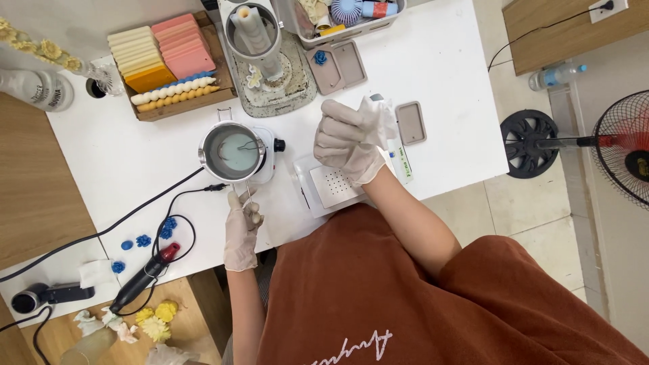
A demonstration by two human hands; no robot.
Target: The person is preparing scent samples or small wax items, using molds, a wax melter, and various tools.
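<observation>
A small metal pot (232, 151) of pale blue-green liquid stands on a white mini hot plate (268, 164). My left hand (242, 228), in a white glove, grips the pot's thin metal handle (247, 195) at the table's near edge. My right hand (346, 143), also gloved, is closed around a crumpled white tissue (378, 116), raised above a white perforated scale (332, 186). A white and green tube (401, 161) lies just right of that hand.
A wooden tray (211, 99) of coloured wax slabs and beaded sticks sits at the back left. A metal pitcher (253, 37) with a pillar candle stands behind the pot. Brown moulds (410, 123), blue wax flowers (143, 240), a heat gun (144, 278), cables and a floor fan (625, 145) are around.
</observation>
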